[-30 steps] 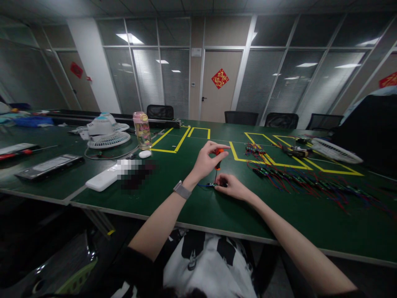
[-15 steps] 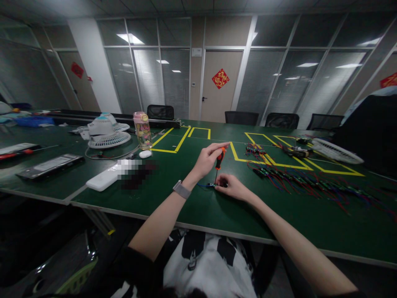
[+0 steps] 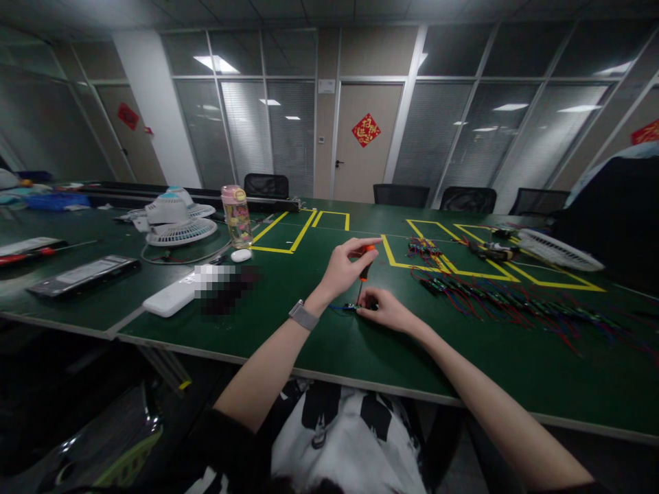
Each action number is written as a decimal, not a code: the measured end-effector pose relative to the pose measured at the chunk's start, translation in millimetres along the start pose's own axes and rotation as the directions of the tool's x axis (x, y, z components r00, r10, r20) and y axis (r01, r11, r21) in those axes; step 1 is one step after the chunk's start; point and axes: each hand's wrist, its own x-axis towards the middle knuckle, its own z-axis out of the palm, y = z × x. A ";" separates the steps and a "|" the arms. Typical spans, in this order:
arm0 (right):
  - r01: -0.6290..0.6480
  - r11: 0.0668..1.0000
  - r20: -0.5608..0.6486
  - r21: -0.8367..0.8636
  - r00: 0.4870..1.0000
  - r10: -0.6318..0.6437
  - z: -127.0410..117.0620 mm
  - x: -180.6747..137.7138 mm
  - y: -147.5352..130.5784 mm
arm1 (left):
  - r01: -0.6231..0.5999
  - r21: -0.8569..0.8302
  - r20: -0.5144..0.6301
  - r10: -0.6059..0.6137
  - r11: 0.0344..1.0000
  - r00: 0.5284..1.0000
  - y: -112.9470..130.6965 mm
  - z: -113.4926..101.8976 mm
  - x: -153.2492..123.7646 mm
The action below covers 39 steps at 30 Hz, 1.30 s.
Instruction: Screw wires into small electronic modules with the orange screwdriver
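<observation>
My left hand (image 3: 346,266), with a watch on its wrist, is closed around the orange and black handle of a screwdriver (image 3: 364,272). The shaft points down, its tip at a small circuit board (image 3: 351,307) lying on the green table (image 3: 309,343). My right hand (image 3: 382,308) rests on the table and pinches the board's right end, hiding part of it. A blue wire runs out from the board's left side.
Several wired circuit boards (image 3: 515,302) lie in a row on the right, near a white fan part (image 3: 559,250). On the left are a white power bank (image 3: 178,295), a pink-lidded bottle (image 3: 237,219), white fans (image 3: 178,221) and a flat dark device (image 3: 85,274).
My left thumb has shifted across the screwdriver handle, and the screwdriver leans slightly more to the right. My right hand and the board stay in place.
</observation>
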 end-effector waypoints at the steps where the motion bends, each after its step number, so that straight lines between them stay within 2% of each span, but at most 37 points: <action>1: -0.001 1.000 0.000 0.000 1.000 0.001 0.0 0.0 0.0 | -0.024 0.057 -0.032 0.026 0.998 0.999 -0.2 0.0 -0.3; 4: -0.008 1.000 0.002 0.001 1.000 0.008 -0.2 -0.3 -1.0 | -0.058 0.130 -0.062 0.066 0.990 0.996 -1.5 -1.0 -0.1; 8: -0.019 1.000 -0.002 0.003 1.000 0.019 -0.7 -0.5 -2.0 | -0.012 -0.021 0.017 0.012 1.000 1.000 -2.5 -1.5 1.3; 10: -0.022 1.000 0.001 0.008 1.000 0.022 -0.7 -0.3 -1.3 | 0.003 -0.042 0.018 -0.002 0.999 1.000 -2.4 -1.1 0.9; 15: -0.013 1.000 0.006 0.013 1.000 0.013 -0.6 0.1 0.8 | -0.027 0.082 -0.060 0.032 0.996 0.998 -1.3 -1.3 -0.5; 21: -0.012 1.000 -0.001 0.005 1.000 0.012 -1.2 -0.4 -0.8 | 0.055 -0.096 0.026 -0.053 0.994 0.998 1.6 -1.6 1.3; 27: -0.017 1.000 0.000 0.013 1.000 0.017 -0.6 -0.5 -2.3 | -0.013 0.042 -0.033 0.015 0.999 0.999 -0.9 -0.7 0.4; 32: -0.011 1.000 -0.006 0.002 1.000 0.011 -0.4 -0.5 -1.4 | 0.027 -0.065 0.018 -0.026 0.997 1.000 -0.1 -1.6 1.1; 37: -0.003 1.000 0.009 0.007 1.000 0.003 -0.6 0.1 1.3 | -0.015 0.056 -0.039 0.018 0.998 0.999 -0.2 -1.1 0.2; 39: -0.008 1.000 0.005 0.001 1.000 0.008 -0.9 -0.2 0.6 | -0.018 0.055 -0.036 0.020 0.998 0.999 -0.4 -0.8 0.3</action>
